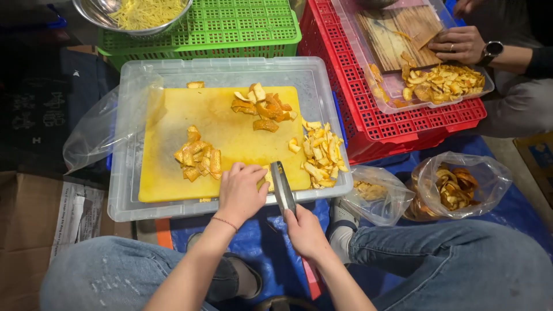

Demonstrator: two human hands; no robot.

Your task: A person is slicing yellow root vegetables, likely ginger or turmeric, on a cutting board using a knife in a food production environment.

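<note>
At the near edge of the yellow cutting board, inside the clear plastic tub: pinning a strip of orange peel under the left hand, fingers curled together over it; gripping the knife by its handle in the closed right hand, wrist low, blade pointing away; worth keeping fingertips tucked back from the edge, cutting slowly in even slices beside the sliced peel pile.

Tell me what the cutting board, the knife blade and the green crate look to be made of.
Cutting board: likely plastic, matte yellow, uniformly coloured and stained. Knife blade: metal, grey with a dull sheen. Green crate: moulded plastic, by its glossy lattice grid.
</note>
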